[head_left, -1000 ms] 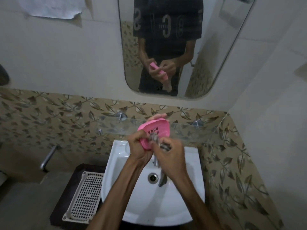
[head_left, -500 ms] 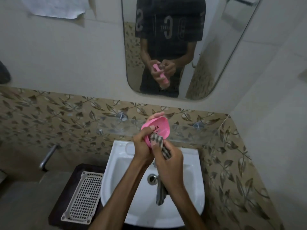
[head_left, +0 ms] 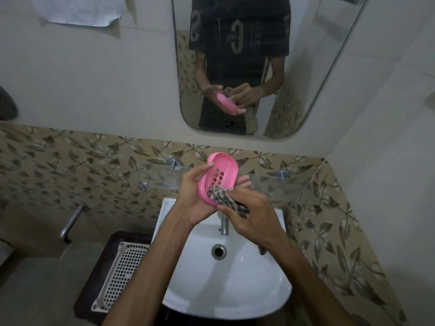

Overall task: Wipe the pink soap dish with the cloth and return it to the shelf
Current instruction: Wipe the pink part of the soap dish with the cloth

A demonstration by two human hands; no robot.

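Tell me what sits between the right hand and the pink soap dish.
In the head view, the striped cloth lies between them: the right hand presses it into the lower end of the pink slotted plastic soap dish, which the left hand holds.

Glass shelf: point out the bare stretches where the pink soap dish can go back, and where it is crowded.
The glass shelf shows bare glass left of the hands, between its two metal studs, and right of them, by the third stud. The middle is crowded: left hand holds the soap dish, right hand presses the cloth into it.
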